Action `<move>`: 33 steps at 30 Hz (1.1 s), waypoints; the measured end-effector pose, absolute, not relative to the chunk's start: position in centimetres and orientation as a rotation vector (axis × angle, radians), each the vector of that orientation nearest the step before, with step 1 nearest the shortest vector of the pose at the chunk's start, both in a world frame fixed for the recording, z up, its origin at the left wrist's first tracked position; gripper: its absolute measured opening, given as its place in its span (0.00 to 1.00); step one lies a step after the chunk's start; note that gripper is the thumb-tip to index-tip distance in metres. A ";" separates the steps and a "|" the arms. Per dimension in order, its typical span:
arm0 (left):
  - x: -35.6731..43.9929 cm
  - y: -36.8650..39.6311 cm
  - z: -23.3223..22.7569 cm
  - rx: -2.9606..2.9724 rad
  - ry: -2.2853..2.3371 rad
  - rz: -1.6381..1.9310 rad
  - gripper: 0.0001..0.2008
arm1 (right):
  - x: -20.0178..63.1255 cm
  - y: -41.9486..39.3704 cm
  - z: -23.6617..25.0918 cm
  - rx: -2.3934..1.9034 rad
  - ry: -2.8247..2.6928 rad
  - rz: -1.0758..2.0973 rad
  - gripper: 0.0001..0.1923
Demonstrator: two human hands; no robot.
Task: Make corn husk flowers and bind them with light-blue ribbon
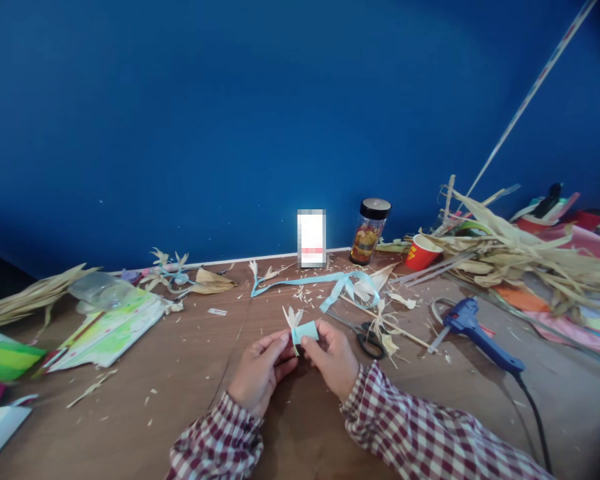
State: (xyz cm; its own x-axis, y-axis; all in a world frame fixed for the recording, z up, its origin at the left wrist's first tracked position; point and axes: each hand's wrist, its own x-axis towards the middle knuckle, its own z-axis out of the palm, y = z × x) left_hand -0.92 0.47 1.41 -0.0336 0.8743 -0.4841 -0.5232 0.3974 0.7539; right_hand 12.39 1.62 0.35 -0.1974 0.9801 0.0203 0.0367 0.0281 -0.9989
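Above the front of the table, my left hand (263, 373) pinches a small pale corn-husk flower (292, 319) near its base, its petals pointing up. A light blue strip (307, 331) is against the flower's stem. My right hand (334, 357) has the strip's right end between thumb and fingers; whether it is ribbon or paper I cannot tell. Just beyond the right hand lie black-handled scissors (371, 341). A longer light blue ribbon (300, 281) stretches across the table behind both hands, looped at its right end.
A blue glue gun (473, 328) with a cord lies right, below heaped dried husks (510, 263). A red paper cup (422, 253) and dark-lidded jar (369, 232) stand near the blue wall. A paint-stained sheet (113, 333) lies left. Husk scraps dot the table (190, 380).
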 end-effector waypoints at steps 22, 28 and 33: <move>-0.7 0.2 0.0 0.891 1.388 1.167 0.14 | 12.3 1.3 0.6 -1.172 -1.440 1.192 0.06; -0.5 0.1 0.4 0.910 1.379 1.176 0.14 | 12.3 1.3 0.6 -1.196 -1.427 1.199 0.08; -0.5 0.1 0.5 0.885 1.351 1.165 0.13 | 12.2 1.5 0.4 -1.176 -1.421 1.203 0.07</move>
State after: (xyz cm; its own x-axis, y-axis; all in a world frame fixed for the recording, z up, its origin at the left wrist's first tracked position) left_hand -0.49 0.13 0.50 -0.1305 0.9586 -0.2532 -0.1093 0.2400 0.9646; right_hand 12.22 1.47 0.41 -0.1367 0.9890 0.0567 0.1066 0.0716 -0.9917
